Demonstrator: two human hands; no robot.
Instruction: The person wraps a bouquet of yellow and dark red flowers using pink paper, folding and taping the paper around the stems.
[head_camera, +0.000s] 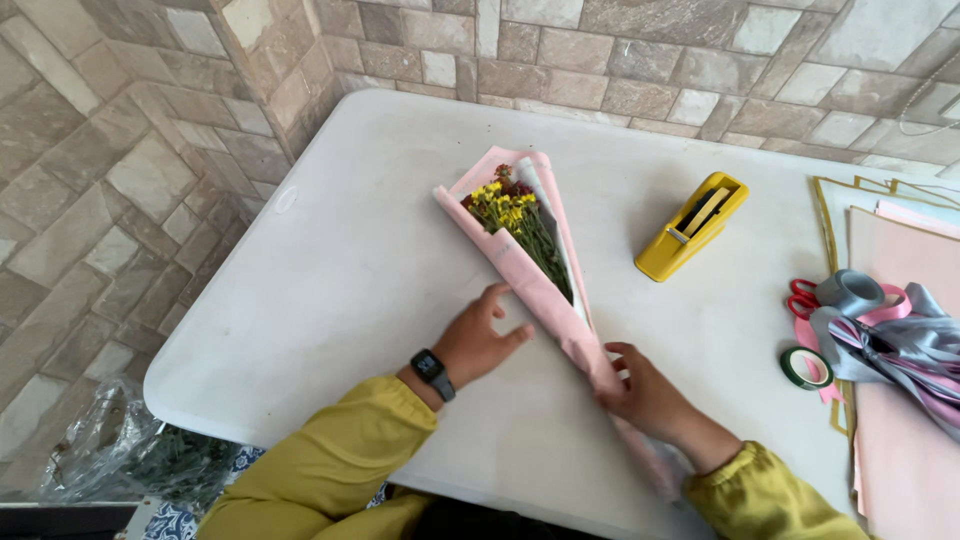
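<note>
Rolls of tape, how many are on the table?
2 that I can see. One sits in the yellow tape holder beside the bouquet. One green roll lies flat near the red scissors and ribbons. More may hide under the ribbons.

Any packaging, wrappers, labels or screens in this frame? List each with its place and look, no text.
Pink wrapping paper: a long cone around the yellow flowers, mid-table; the right hand grips its lower end, the left hand lies beside it.
Wristwatch: small dark square screen, on the left wrist.
Clear plastic bag: crumpled, holding green stems, on the floor at lower left.
No labels or signs can be made out.
</note>
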